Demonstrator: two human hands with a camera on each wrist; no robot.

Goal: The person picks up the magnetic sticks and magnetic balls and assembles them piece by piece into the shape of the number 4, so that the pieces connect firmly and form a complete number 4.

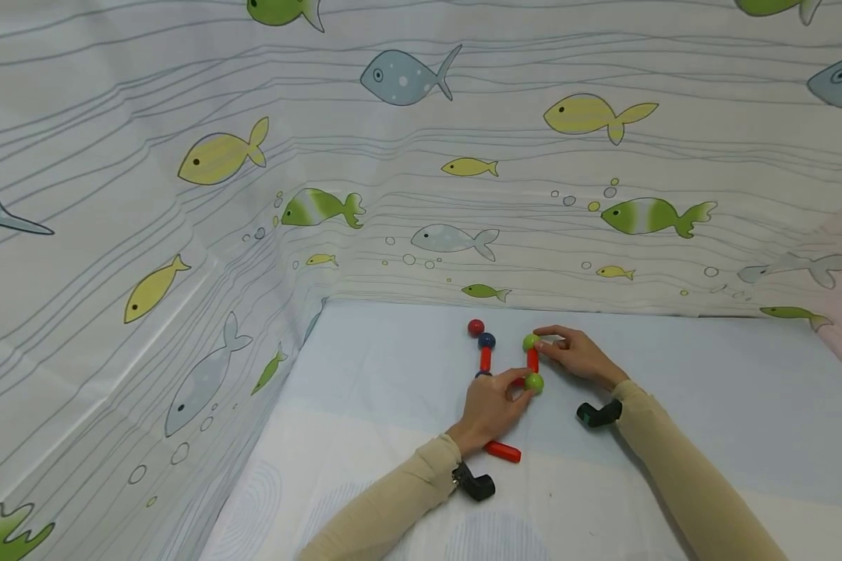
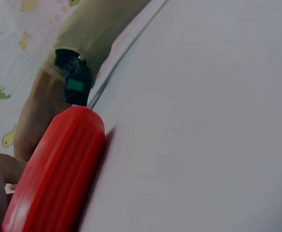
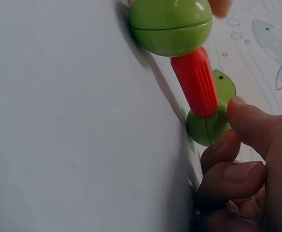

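Note:
My left hand [image 1: 487, 409] pinches the near green ball [image 1: 535, 382] between thumb and fingers. With thumb and forefinger, my right hand [image 1: 578, 358] pinches the far green ball [image 3: 201, 130]. A red ribbed rod [image 3: 196, 82] joins these two balls. Another red rod, partly behind my left fingers, meets the near ball from the left. Left of my hands, an upright red rod [image 1: 486, 359] has a blue ball [image 1: 487, 341] at its far end; a second blue ball at its near end is mostly hidden by my left hand.
A single red ball [image 1: 475, 327] lies beside the far blue ball. Close to my left wrist lies a loose red rod [image 1: 503, 451], large in the left wrist view. The pale table [image 1: 709, 421] ends at a fish-print curtain [image 1: 393, 195] behind and on the left.

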